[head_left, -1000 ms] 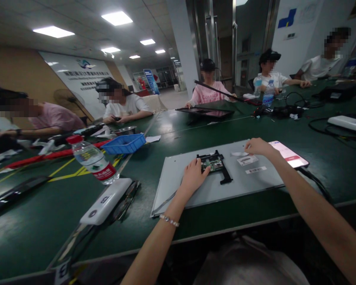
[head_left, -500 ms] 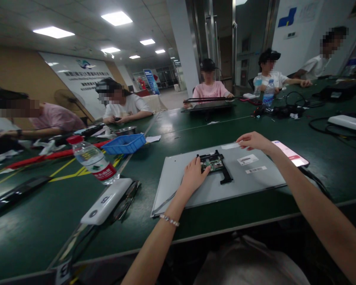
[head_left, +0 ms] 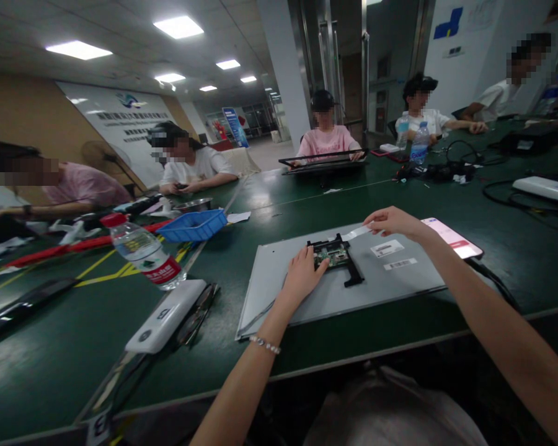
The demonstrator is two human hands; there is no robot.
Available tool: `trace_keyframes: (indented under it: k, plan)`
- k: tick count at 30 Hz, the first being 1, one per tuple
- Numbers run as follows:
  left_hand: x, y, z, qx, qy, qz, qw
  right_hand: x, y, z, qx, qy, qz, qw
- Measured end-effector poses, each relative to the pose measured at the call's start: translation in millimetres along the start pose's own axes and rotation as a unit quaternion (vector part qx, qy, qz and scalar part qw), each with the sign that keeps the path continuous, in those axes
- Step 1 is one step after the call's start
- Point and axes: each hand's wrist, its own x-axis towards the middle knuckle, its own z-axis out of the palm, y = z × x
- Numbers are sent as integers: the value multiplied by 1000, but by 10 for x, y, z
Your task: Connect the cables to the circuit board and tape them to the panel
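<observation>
A grey flat display panel [head_left: 279, 288] lies on the green table, with a black bracket [head_left: 352, 272] and a green circuit board [head_left: 335, 255] on its back. My left hand [head_left: 302, 275] holds the left end of the board, thumb on the near side and fingers toward the far edge. Over the panel's far right part, my right hand [head_left: 390, 222] pinches the end of a thin whitish strip [head_left: 357, 232]. The strip slants down toward the bracket's far right corner; whether it is joined there I cannot tell. Two white labels [head_left: 387, 248] are stuck on the panel.
A lit phone [head_left: 453, 238] lies at the panel's right, beside black cables. To the left are a water bottle [head_left: 144, 257], a white power bank [head_left: 165, 316], glasses [head_left: 198, 316] and a blue tray [head_left: 194, 225]. Several people sit around the table; one across holds a black frame [head_left: 323, 160].
My right hand has moved left with the strip, whose free end now reaches the bracket's corner. My left hand stays put. The person across has lowered a dark bar onto a frame.
</observation>
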Motion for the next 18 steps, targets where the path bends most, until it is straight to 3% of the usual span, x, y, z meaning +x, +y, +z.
trace_keyframes:
  k: [7, 13, 18]
  plan:
    - [3, -27, -1, -19, -2, -4, 1000, -17, -17, -6, -12, -25, -1, 1000]
    - [-19, 17, -44, -20, 11, -11, 1000, -20, -12, 33, -45, -150, 3, 988]
    - [-3, 41, -91, -34, 66, 9, 997, -15, -16, 175, -39, -227, 20, 973]
